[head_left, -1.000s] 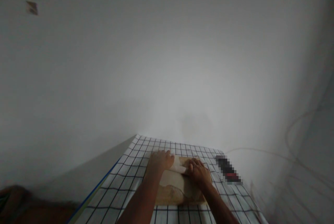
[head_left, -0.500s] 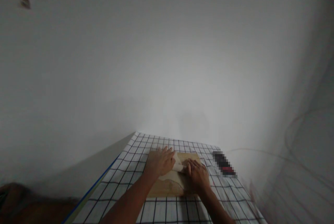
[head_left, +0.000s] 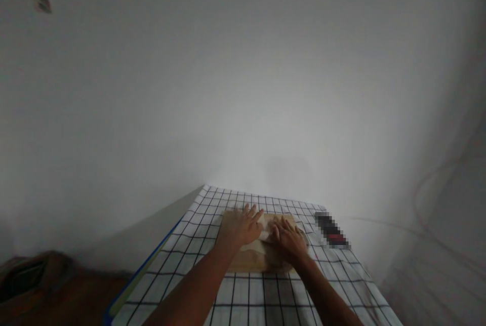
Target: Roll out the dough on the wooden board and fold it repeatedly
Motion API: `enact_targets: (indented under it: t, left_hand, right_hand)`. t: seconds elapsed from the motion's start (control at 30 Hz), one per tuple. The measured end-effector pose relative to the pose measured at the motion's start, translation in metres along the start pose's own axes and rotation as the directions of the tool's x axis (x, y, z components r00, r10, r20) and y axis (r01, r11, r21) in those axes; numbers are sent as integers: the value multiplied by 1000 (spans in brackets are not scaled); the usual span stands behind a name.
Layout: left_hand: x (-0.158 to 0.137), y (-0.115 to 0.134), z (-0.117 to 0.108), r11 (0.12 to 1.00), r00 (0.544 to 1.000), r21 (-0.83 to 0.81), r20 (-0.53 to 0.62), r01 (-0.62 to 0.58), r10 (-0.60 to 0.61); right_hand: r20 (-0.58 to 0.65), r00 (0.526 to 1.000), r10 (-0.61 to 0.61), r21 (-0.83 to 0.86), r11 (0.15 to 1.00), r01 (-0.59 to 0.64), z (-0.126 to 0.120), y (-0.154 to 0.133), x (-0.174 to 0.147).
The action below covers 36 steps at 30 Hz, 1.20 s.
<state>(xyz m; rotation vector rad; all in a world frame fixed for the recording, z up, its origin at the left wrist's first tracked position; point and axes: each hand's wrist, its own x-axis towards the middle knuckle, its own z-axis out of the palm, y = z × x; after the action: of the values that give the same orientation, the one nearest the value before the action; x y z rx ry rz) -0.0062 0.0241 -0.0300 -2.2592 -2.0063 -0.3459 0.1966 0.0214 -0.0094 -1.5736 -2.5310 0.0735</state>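
Note:
On a wooden board (head_left: 246,266) lies a flattened pale sheet that looks like dough (head_left: 253,248). A pale rod, looking like a rolling pin (head_left: 266,236), runs crosswise over it and shows only between my hands. My left hand (head_left: 245,226) rests on the rod's left part, fingers stretched forward and apart. My right hand (head_left: 287,237) presses on the right part with its fingers extended flat. Both palms hide the rod's ends, and dim light blurs the sheet's outline.
The board lies on a table with a white, black-checked cloth (head_left: 235,298). A blurred-out dark and red item (head_left: 332,230) lies right of the board. A white wall (head_left: 243,88) rises behind. Brown furniture (head_left: 34,280) stands low at the left.
The view has tilted, so the table and board appear higher and slightly farther right. My right hand's fingers reach a little farther forward over the board. Both hands stay on the rod.

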Motion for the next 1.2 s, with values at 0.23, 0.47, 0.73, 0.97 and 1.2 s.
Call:
enact_targets:
  t: [0.23,0.47,0.73,0.97,1.2]
  left_hand:
    - [-6,5,-9,999,1000,-34,12,11,-11]
    - [24,7,-10,978,968,-106,194,179,-156]
    - [43,24,-2,987,986,-87,109,137,-127]
    - [23,27,-5,992,992,-64,67,113,-109]
    - [-9,35,-15,992,992,-55,57,113,-110]
  right_hand:
    - [19,997,-79,13,997,79,-9,-11,40]
    - [7,999,-42,35,999,42,8,-8,47]
    - [-56,995,84,57,995,-81,11,-12,37]
    - [-27,997,67,63,996,-65,9,-20,21]
    - [-27,990,140,76,988,-138,1,-34,-5]
